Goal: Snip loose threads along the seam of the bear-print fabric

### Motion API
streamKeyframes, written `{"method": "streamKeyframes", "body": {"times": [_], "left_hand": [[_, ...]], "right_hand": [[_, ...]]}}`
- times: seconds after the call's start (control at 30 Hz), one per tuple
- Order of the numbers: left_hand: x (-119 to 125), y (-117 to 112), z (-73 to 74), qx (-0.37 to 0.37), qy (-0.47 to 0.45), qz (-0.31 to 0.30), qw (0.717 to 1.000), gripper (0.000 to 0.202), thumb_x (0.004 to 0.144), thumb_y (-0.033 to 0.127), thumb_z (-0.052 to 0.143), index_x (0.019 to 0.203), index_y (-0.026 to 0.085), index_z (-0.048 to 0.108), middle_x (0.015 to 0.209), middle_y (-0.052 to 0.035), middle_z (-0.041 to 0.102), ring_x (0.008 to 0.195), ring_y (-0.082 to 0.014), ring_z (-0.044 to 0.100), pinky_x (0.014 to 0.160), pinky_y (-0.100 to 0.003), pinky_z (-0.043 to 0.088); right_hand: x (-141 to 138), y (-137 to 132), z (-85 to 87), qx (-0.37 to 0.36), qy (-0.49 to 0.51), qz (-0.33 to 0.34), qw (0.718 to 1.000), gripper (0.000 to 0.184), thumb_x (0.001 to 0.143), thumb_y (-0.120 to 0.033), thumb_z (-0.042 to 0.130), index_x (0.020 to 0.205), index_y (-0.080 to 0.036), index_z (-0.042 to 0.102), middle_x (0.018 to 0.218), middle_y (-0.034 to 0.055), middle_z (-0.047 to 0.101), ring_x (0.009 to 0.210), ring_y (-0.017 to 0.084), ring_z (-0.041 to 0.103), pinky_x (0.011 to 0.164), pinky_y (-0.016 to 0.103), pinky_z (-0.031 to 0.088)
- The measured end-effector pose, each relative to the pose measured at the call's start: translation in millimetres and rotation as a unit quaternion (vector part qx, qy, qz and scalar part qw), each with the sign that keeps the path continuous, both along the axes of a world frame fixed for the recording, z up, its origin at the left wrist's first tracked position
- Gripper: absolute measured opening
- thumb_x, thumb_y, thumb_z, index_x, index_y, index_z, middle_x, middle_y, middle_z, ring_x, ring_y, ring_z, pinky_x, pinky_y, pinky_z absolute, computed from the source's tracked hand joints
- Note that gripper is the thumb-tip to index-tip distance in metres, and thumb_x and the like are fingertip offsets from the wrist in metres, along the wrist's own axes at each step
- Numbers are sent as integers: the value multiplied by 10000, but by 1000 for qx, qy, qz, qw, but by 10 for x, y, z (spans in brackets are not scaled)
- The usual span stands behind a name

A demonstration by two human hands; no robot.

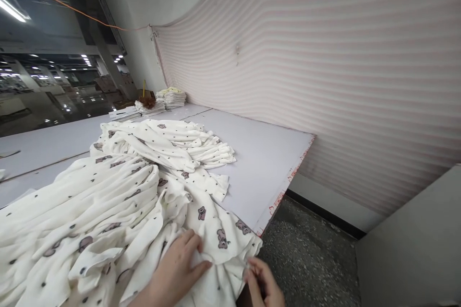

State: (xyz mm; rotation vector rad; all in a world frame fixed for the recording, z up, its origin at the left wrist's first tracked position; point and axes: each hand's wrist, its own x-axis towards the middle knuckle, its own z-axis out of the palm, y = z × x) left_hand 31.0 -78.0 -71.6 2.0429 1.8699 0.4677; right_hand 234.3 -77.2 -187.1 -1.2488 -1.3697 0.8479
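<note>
A large heap of soft white fabric, printed with brownish bears and small dark dots, lies in folds across the near part of the table. My left hand presses into the front of it, with bent fingers closed on a fold and the thumb stretched to the right. At the table's near corner, my right hand pinches the hanging edge of the same fabric between thumb and fingers. Its lower fingers curl out of sight. Whether the heap is cut pieces or one length, I cannot tell.
The pale tabletop has a red-printed edge at right. Folded white cloth stacks stand at its far end. Striped pink-and-white cloth hangs along the right side. Beyond the table edge is a dark speckled floor and a grey panel.
</note>
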Motion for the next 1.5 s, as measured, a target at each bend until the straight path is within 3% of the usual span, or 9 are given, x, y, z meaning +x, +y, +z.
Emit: {"method": "streamKeyframes", "body": {"times": [0.13, 0.27, 0.4, 0.5, 0.6, 0.7, 0.97, 1.33, 1.5], "left_hand": [[-194, -61, -96, 77, 38, 40, 995, 146, 779, 201, 576, 776, 226, 432, 893, -56, 563, 815, -264, 575, 701, -401, 487], [-218, -138, -153, 177, -19, -60, 982, 193, 803, 83, 456, 721, 235, 369, 1262, -119, 532, 1173, -300, 488, 921, -428, 439], [-84, -223, -181, 101, -150, -112, 977, 192, 819, 59, 380, 785, 247, 361, 901, -57, 602, 861, -199, 581, 760, -302, 495], [22, -252, -264, 156, -125, -77, 977, 219, 782, 99, 493, 949, 233, 449, 875, -47, 529, 832, -220, 516, 761, -348, 476], [65, -236, -341, 219, -121, -62, 966, 190, 820, 77, 461, 925, 235, 464, 850, -33, 522, 812, -209, 503, 750, -340, 450], [47, -207, -328, 235, -126, -75, 961, 228, 832, 31, 376, 886, 238, 455, 874, -35, 545, 833, -204, 516, 793, -359, 415], [15, -174, -227, 272, -118, -97, 950, 233, 825, 22, 402, 876, 245, 449, 842, -11, 634, 768, -174, 596, 854, -375, 345], [-44, -158, -226, 243, -145, -93, 955, 236, 802, 11, 493, 849, 240, 465, 833, 6, 638, 792, -169, 599, 846, -362, 352], [-55, -151, -208, 204, -218, -55, 953, 164, 784, 61, 562, 781, 224, 550, 853, -13, 659, 859, -189, 601, 862, -351, 360]], "right_hand": [[84, 174, 163, 37, -99, 1, 994, 406, 863, -393, 551, 1230, -220, 565, 970, 66, 690, 776, 198, 701, 694, 239, 560], [-88, 244, 376, 49, -233, 91, 967, 346, 794, -168, 474, 1076, -292, 631, 983, 38, 641, 754, 204, 692, 620, 257, 535], [-166, 281, 490, 23, -167, 157, 973, 131, 864, -232, 487, 821, -236, 610, 784, 12, 613, 716, 175, 651, 649, 233, 503], [-180, 268, 531, 22, -129, 165, 978, 121, 859, -276, 528, 765, -232, 590, 723, -5, 627, 669, 165, 634, 624, 221, 489], [-160, 228, 585, 9, -133, 172, 976, 40, 784, -229, 587, 808, -247, 612, 739, -22, 677, 669, 165, 656, 627, 213, 497], [-66, 212, 666, -12, -136, 211, 968, 196, 691, -174, 649, 868, -257, 668, 799, -20, 710, 728, 173, 684, 676, 210, 517], [10, 236, 873, 16, -162, 300, 940, 228, 792, -252, 628, 989, -281, 739, 896, 14, 751, 826, 187, 711, 734, 212, 530], [-54, 235, 896, 15, -161, 275, 948, 204, 863, -321, 555, 950, -277, 735, 842, 19, 738, 782, 178, 701, 698, 201, 515], [-153, 189, 756, 19, -125, 237, 963, 305, 742, -298, 645, 1042, -302, 695, 883, 4, 712, 739, 177, 687, 668, 209, 517]]}}
